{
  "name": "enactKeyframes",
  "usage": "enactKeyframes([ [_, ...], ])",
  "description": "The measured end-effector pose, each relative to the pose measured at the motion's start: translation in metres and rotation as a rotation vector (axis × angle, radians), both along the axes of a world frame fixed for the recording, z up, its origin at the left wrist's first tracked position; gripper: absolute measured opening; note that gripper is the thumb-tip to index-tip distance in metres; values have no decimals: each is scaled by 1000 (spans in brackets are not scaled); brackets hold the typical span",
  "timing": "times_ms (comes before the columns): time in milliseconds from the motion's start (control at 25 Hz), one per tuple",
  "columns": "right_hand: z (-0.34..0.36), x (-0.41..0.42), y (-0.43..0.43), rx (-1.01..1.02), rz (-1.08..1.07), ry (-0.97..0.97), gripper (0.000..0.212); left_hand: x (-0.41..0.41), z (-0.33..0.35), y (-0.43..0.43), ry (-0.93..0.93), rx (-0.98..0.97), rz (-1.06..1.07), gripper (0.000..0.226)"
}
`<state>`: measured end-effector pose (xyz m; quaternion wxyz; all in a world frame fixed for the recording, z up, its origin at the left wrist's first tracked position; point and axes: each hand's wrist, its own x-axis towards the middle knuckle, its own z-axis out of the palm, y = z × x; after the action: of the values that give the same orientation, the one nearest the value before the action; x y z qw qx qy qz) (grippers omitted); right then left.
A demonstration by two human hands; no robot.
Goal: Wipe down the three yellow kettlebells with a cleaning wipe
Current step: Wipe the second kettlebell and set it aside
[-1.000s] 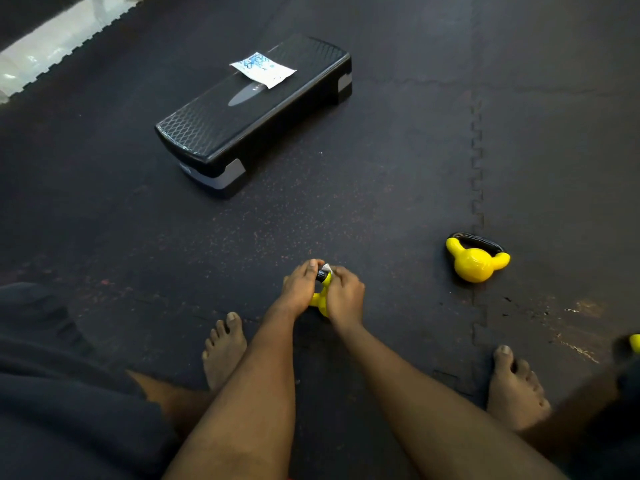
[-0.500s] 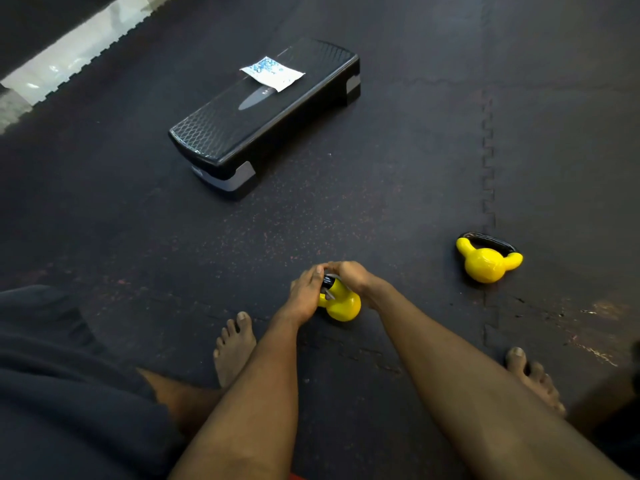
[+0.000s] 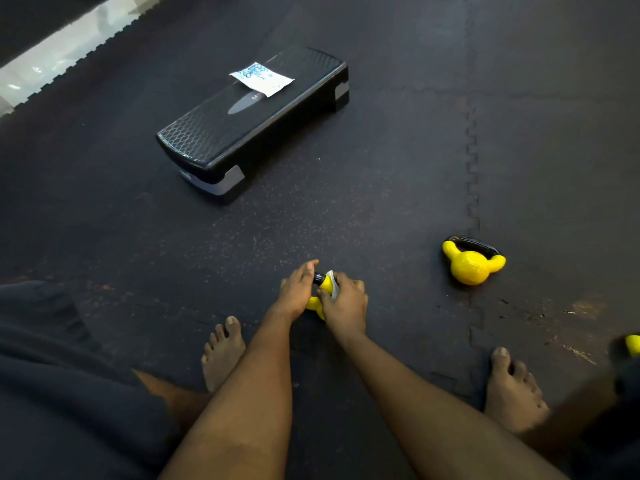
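Dark rubber floor mats (image 3: 381, 202) with jigsaw seams cover the ground, and a pale strip of flooring (image 3: 52, 60) shows at the far left. On the far side a black step platform (image 3: 214, 140) lies at an angle, with a white and blue packet (image 3: 261, 79) resting flat on its top.

Near the centre, between two bare feet, the nearest kettlebell (image 3: 314, 303) sits on the floor and is mostly covered by both hands. The left hand (image 3: 298, 292) curls over its black handle. The right hand (image 3: 346, 303) has its fingers bent around a white wipe (image 3: 331, 280), pressing it against the yellow body.

A second kettlebell (image 3: 472, 265) lies on its side to the right, well apart. A third kettlebell (image 3: 633, 344) is cut off by the right edge.
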<state>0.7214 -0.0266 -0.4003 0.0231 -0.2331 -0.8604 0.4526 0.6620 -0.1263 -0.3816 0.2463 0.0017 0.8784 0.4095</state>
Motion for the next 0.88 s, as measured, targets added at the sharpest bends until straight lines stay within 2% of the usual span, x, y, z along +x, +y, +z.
enactKeyframes([
  [80, -6, -6, 12, 23, 71, -1, 32, -1, -2, -3, 30, 25, 50, 42],
  [160, -13, -8, 29, -64, 24, 17, 35, -7, -13, -6, 48, 27, 103, 35],
  [240, -16, -8, 48, -178, -65, 33, 32, -10, -17, 1, 42, -30, 42, 33],
  [320, -15, -8, 63, -207, -124, 21, 26, -7, -9, 17, 61, -97, -20, 30],
  [480, -4, -6, 53, -203, -433, -45, 30, 2, -6, 36, 91, -40, -31, 29],
  [560, 1, 0, 33, -109, -530, -117, 35, 4, -6, 41, 85, -23, -44, 29],
  [680, -4, 13, 12, -44, -383, 11, 23, 2, -6, 44, 87, 10, -11, 31],
  [800, 0, 2, 20, -23, -472, 106, 20, -1, -12, 39, 73, 64, 21, 31],
  [880, -5, 0, 26, 26, -409, 127, 18, 0, -15, 38, 76, 66, 19, 33],
])
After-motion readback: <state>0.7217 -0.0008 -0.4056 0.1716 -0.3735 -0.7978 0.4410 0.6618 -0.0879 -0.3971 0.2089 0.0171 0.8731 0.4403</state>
